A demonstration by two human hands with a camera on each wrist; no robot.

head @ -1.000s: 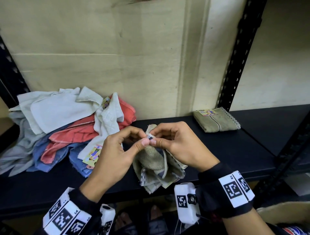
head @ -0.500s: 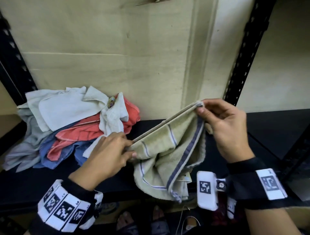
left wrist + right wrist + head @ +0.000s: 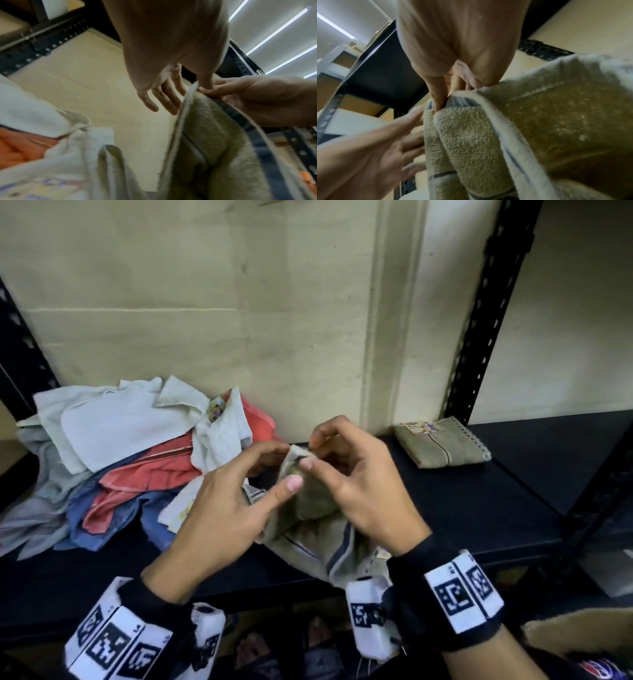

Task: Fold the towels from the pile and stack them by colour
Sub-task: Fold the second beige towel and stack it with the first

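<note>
Olive towel [image 3: 310,501] corners pinched together by right hand [image 3: 359,484]; cloth hung below pinch; left hand [image 3: 226,508] spread, just left.

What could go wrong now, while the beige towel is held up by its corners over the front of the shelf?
1. Only the right hand pinches the gathered corners of the beige towel; the left hand has its fingers straight beside them, so a corner may slip out.
2. The towel's lower part hangs past the shelf edge and could slide down.
3. The unfolded pile lies close by and could get snagged.
</note>
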